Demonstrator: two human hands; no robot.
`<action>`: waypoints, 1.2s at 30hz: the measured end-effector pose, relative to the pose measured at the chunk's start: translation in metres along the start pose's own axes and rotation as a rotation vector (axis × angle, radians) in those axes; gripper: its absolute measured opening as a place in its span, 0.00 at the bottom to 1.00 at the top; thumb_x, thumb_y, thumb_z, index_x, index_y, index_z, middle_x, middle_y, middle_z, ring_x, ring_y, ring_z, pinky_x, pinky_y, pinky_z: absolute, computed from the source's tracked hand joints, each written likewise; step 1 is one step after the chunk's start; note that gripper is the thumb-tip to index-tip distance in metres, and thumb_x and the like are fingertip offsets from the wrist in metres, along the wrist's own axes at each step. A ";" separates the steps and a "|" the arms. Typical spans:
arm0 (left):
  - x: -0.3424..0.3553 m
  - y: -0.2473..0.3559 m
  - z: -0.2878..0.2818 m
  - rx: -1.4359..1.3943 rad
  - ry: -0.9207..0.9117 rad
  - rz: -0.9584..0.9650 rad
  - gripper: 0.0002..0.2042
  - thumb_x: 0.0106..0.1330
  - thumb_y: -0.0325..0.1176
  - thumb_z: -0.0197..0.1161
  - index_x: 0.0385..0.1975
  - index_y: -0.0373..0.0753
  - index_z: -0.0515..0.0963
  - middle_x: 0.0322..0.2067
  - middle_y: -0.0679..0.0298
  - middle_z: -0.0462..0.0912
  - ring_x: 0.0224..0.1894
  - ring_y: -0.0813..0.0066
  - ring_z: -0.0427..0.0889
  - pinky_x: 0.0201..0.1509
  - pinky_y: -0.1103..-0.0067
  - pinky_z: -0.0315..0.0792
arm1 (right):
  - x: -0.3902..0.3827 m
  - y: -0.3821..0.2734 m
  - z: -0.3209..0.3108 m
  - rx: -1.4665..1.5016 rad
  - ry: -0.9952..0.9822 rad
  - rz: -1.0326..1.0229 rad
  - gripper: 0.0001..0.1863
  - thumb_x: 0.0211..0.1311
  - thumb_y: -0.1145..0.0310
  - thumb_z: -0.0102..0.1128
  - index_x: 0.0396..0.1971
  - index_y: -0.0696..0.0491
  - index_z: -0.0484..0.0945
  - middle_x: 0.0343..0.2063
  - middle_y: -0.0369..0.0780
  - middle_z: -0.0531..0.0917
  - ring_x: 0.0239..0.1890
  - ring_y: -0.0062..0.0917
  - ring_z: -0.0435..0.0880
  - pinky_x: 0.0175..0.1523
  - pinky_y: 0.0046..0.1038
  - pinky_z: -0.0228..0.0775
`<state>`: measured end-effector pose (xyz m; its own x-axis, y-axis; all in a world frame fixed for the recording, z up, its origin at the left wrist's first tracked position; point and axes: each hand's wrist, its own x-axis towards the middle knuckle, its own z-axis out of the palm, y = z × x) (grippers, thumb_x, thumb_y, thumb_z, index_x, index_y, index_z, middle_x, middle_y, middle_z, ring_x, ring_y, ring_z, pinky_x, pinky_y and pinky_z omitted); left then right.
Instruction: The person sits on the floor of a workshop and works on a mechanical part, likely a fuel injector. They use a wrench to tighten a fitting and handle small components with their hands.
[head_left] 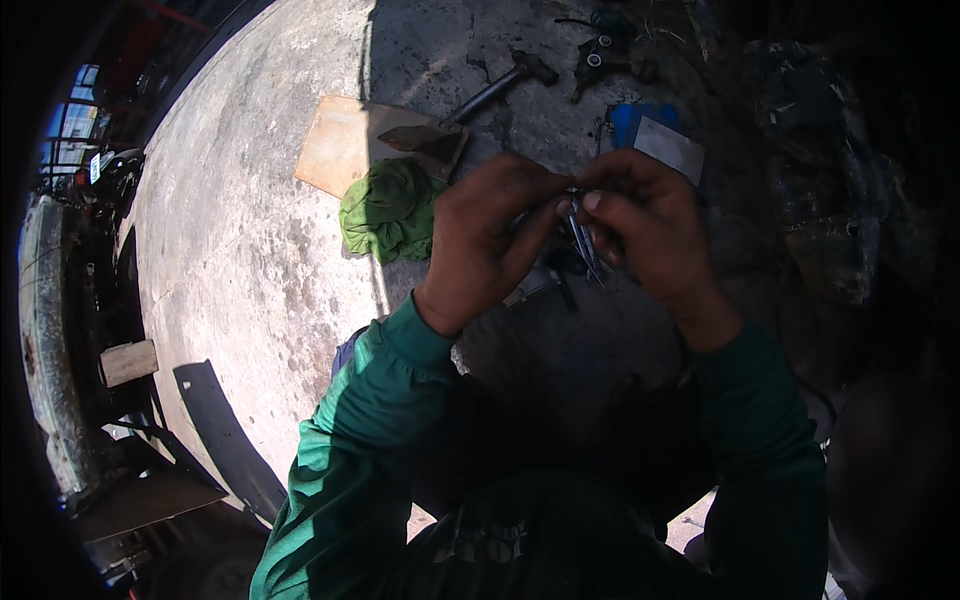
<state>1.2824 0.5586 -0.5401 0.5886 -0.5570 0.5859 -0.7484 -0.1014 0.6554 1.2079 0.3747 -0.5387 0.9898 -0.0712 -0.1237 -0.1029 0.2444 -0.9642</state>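
Note:
Both hands are raised in front of me with the fingertips meeting. Between them is a slim metal tool (582,240) with two pointed legs, which looks like a pair of dividers, its points hanging downward. My left hand (497,232) is closed in a pinch near the top of the dividers. Opposite it, my right hand (645,215) pinches the same top end with thumb and forefinger, its other fingers curled beside the legs. The fingertips hide the exact joint of the tool.
A green cloth (385,215) lies left of my hands, by a tan board (330,150) with a dark pointed piece on it. Beyond is a hammer (500,88). A blue item (640,118) and pale card (668,150) lie far right; a wooden block (129,363) is at the left.

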 end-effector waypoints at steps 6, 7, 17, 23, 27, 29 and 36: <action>0.001 0.003 -0.001 0.007 0.003 -0.035 0.07 0.58 0.20 0.68 0.36 0.32 0.83 0.31 0.56 0.84 0.34 0.59 0.85 0.36 0.71 0.77 | -0.001 0.001 0.000 -0.194 0.008 -0.098 0.06 0.64 0.74 0.59 0.38 0.57 0.82 0.28 0.34 0.83 0.24 0.13 0.79 0.25 0.16 0.68; 0.001 0.003 -0.002 0.005 0.003 -0.038 0.07 0.58 0.20 0.68 0.36 0.32 0.83 0.31 0.56 0.84 0.34 0.59 0.85 0.36 0.71 0.77 | 0.000 0.000 -0.001 -0.152 0.001 -0.050 0.06 0.64 0.74 0.59 0.38 0.57 0.82 0.27 0.35 0.83 0.24 0.13 0.79 0.24 0.17 0.68; 0.000 0.003 -0.009 -0.060 -0.100 -0.121 0.04 0.62 0.22 0.66 0.36 0.31 0.83 0.31 0.55 0.85 0.33 0.62 0.86 0.36 0.74 0.77 | 0.005 0.001 -0.007 0.003 -0.124 0.047 0.08 0.63 0.72 0.67 0.38 0.58 0.80 0.27 0.38 0.85 0.22 0.17 0.82 0.23 0.18 0.71; -0.004 0.006 -0.010 -0.459 -0.117 -0.515 0.06 0.67 0.27 0.67 0.37 0.29 0.83 0.32 0.57 0.88 0.36 0.76 0.86 0.41 0.80 0.78 | 0.004 -0.008 -0.008 -0.053 -0.164 0.007 0.08 0.63 0.72 0.69 0.37 0.58 0.80 0.27 0.38 0.85 0.27 0.19 0.85 0.29 0.20 0.75; -0.002 0.011 -0.009 -0.474 -0.122 -0.584 0.07 0.66 0.27 0.68 0.36 0.30 0.81 0.32 0.58 0.87 0.36 0.78 0.84 0.40 0.80 0.76 | -0.001 -0.008 -0.007 -0.339 -0.105 -0.100 0.06 0.62 0.74 0.68 0.36 0.58 0.80 0.28 0.39 0.86 0.29 0.22 0.87 0.30 0.24 0.76; -0.006 0.008 -0.006 -0.382 -0.126 -0.542 0.07 0.66 0.29 0.66 0.35 0.30 0.80 0.30 0.55 0.85 0.34 0.72 0.85 0.38 0.76 0.75 | -0.003 -0.009 -0.005 -0.556 -0.111 -0.318 0.07 0.61 0.75 0.67 0.37 0.58 0.80 0.28 0.43 0.86 0.29 0.28 0.87 0.31 0.28 0.76; -0.008 0.001 0.000 0.017 -0.180 -0.219 0.09 0.70 0.31 0.58 0.34 0.31 0.76 0.25 0.55 0.76 0.29 0.69 0.78 0.36 0.69 0.71 | -0.002 -0.003 0.000 -0.860 -0.079 -0.605 0.07 0.59 0.76 0.65 0.36 0.59 0.79 0.29 0.48 0.84 0.29 0.43 0.86 0.33 0.37 0.77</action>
<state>1.2769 0.5629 -0.5443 0.6741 -0.6576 0.3365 -0.6154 -0.2479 0.7482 1.2058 0.3739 -0.5351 0.9002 0.1185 0.4190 0.4050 -0.5816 -0.7055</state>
